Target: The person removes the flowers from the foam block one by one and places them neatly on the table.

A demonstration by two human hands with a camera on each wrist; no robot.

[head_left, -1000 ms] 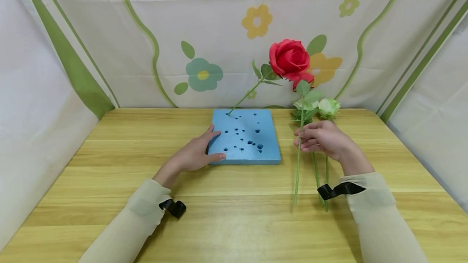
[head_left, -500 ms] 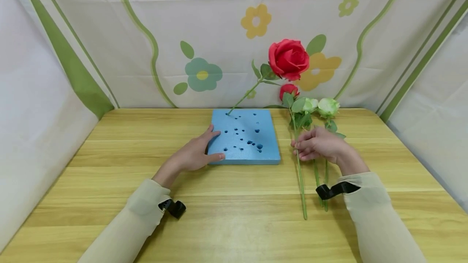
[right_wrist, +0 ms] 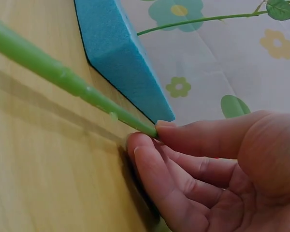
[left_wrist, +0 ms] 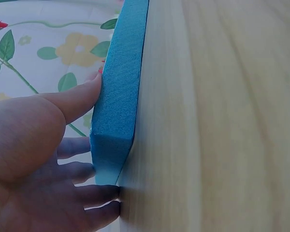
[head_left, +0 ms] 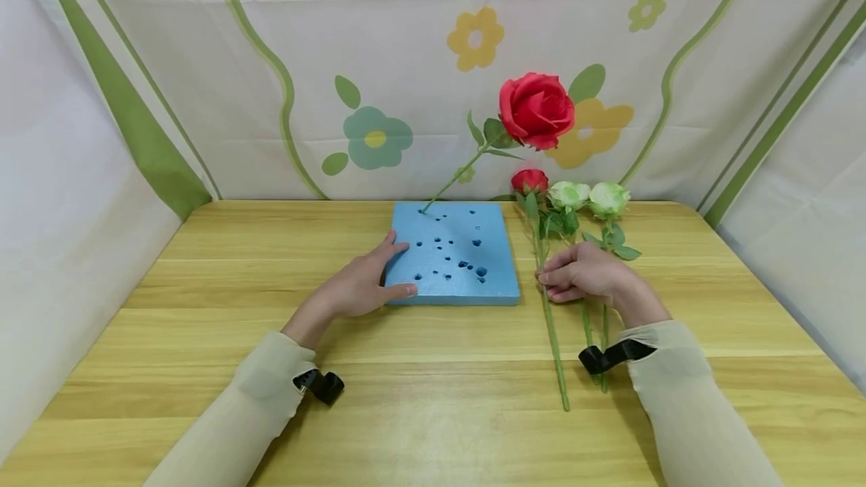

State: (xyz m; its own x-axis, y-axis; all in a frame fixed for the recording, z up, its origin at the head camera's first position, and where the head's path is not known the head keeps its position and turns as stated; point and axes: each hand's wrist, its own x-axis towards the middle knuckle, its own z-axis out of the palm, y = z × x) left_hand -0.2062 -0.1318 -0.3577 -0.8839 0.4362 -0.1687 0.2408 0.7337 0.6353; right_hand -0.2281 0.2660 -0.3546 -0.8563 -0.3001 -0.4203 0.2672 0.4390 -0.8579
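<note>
My right hand [head_left: 580, 276] pinches the green stem of a red rose [head_left: 530, 181] between thumb and fingertips, right of the foam block. This rose lies low along the tabletop, head toward the back and stem end toward me. In the right wrist view the stem [right_wrist: 63, 77] slants down to the fingertips. My left hand [head_left: 358, 282] rests against the left side of a blue foam block [head_left: 453, 250] pocked with holes, thumb at its front corner and fingers extended. A larger red rose [head_left: 537, 111] stands tilted to the right, its stem in the block's back left hole.
Two pale green-white roses [head_left: 609, 200] lie at the right, their stems running partly behind my right hand. The wooden table [head_left: 203, 284] ends at a flower-printed curtain [head_left: 406, 36]; white cloth hangs at both sides.
My right hand has come down and slightly toward me with the smaller red rose, whose head dropped left and is now beside the pale roses. The left hand and block stayed put.
</note>
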